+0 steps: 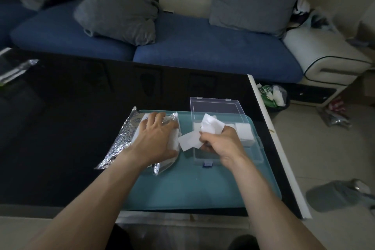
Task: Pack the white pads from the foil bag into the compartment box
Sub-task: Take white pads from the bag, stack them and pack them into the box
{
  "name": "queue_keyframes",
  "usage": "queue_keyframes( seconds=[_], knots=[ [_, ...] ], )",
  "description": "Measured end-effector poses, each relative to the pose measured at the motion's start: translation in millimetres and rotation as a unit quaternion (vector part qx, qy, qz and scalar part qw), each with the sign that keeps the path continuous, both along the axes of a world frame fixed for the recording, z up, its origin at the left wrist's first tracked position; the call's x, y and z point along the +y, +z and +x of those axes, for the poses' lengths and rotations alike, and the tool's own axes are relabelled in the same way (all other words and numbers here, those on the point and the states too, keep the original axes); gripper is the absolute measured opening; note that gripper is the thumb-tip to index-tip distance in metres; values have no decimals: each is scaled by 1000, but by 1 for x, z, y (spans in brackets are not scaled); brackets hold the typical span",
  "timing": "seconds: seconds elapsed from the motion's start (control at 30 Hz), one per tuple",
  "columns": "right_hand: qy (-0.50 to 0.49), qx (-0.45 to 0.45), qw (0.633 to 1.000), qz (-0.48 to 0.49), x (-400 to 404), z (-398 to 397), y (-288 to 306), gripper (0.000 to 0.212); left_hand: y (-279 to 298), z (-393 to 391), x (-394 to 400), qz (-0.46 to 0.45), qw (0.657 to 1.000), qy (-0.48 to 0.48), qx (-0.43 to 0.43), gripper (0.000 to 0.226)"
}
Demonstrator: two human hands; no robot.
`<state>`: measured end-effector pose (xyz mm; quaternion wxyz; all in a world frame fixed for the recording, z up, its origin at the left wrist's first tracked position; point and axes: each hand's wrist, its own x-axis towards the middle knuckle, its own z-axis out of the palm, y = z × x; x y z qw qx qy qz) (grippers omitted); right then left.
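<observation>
Head view: crumpled white pads (211, 127)

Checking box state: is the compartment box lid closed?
No, the clear lid stands open behind the compartment box, with white pads already visible inside.

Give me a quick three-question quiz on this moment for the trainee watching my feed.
1. True or false: the right hand holds white pads.
2. What does the left hand rest on?
A. the foil bag
B. the sofa cushion
C. the bin
3. Fill in: the compartment box sits on a ____ tray with its lid open.

Key: 1 true; 2 A; 3 teal.
</observation>
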<state>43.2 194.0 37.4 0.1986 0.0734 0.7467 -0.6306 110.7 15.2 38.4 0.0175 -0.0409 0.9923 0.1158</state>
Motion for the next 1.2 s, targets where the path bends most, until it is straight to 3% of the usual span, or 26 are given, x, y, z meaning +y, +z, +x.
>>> queue_keyframes(
  seconds=[0.3,0.6,0.7,0.83,0.97,1.2],
  knots=[
    [-42,23,998,-48,21,-6,13,26,0,-7,6,38,996,5,79,26],
    [-62,45,995,-59,34,-8,18,32,-1,-16,7,88,964,-21,252,6],
    [-85,40,993,-73,36,-10,17,41,8,-14,11,176,936,9,306,5],
    [-101,36,980,-165,38,-13,20,41,18,-10,17,347,893,115,263,11],
    [-74,33,972,-221,37,-11,23,39,25,-10,17,481,834,163,215,10],
    [-19,26,976,-216,37,-7,26,30,23,-12,21,535,822,169,97,14]
  ],
)
